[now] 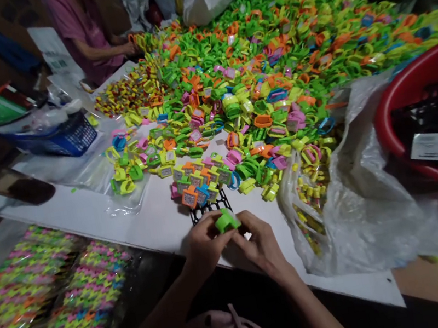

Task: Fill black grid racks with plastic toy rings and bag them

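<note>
Between my two hands is a green plastic toy watch, held low over the near edge of the white table. My left hand pinches it from the left, and the fingers of my right hand close on its right side. A small pale bit shows by my right fingers; I cannot make out what it is. Just beyond my hands lies a black grid tray, partly covered by toy watches in orange, blue, yellow and pink, set close together in rows with their faces up.
A big heap of loose toy watches spreads behind. At right are a plastic bag and a red tub; at left, a blue basket. Packed toy watches lie below left. Another person works at the far left.
</note>
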### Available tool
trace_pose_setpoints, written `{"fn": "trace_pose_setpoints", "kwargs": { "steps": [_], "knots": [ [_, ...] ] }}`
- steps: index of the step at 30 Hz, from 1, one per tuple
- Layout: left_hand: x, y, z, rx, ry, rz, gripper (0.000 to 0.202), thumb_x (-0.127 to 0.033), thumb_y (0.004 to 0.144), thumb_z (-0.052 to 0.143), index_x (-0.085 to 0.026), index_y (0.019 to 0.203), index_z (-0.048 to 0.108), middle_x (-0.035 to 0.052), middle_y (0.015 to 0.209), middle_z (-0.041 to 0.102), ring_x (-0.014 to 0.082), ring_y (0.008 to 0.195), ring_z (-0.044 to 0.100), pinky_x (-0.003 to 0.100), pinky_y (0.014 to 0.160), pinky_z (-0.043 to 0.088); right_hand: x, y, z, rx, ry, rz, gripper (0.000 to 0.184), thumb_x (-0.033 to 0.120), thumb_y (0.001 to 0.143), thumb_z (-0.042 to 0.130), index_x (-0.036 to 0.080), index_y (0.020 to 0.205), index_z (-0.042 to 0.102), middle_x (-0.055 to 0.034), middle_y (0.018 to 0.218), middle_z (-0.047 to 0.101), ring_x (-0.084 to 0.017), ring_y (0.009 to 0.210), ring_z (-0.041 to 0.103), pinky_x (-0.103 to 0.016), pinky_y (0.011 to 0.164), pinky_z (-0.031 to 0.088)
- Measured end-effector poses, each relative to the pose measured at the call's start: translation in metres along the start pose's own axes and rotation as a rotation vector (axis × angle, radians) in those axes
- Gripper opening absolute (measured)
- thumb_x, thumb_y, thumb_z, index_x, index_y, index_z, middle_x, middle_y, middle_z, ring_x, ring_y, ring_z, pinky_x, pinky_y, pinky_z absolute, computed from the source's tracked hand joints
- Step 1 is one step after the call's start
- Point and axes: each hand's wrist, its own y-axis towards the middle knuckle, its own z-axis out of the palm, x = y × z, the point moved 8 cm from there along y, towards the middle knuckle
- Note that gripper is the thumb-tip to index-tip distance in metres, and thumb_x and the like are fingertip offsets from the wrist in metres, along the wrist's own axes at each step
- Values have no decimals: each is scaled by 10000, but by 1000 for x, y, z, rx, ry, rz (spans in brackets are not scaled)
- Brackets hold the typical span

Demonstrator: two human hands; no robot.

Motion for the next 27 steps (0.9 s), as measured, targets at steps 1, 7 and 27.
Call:
{"fn": "trace_pose_setpoints", "kwargs": {
  "steps": [1, 7, 27],
  "knots": [
    [-10, 4, 3, 37, 17, 52, 248, -305, 697, 687, -175, 909, 689, 68, 983, 684, 199, 895, 656, 300, 781, 558, -1, 4, -4, -26, 7, 20, 109, 275, 832, 529, 200, 763, 566, 9, 690, 545, -126, 604, 517, -230, 550, 428],
    [-84, 31, -18, 103, 590, 527, 368, -309, 834, 634, -195, 1183, 613, 94, 1214, 607, 231, 1148, 561, 403, 998, 465, -25, 33, -22, -175, 56, 208, 116, 305, 748, 572, 200, 749, 523, 43, 624, 523, -105, 552, 493, -212, 523, 413],
    [-56, 69, 7, 337, 994, 713, 413, -452, 856, 617, -169, 1156, 612, 121, 1235, 589, 269, 1201, 507, 447, 1066, 327, -87, 61, 28, -211, 168, 246, 230, 400, 693, 582, 184, 764, 618, -50, 737, 677, -195, 662, 613, -321, 652, 505]
  ]
}}
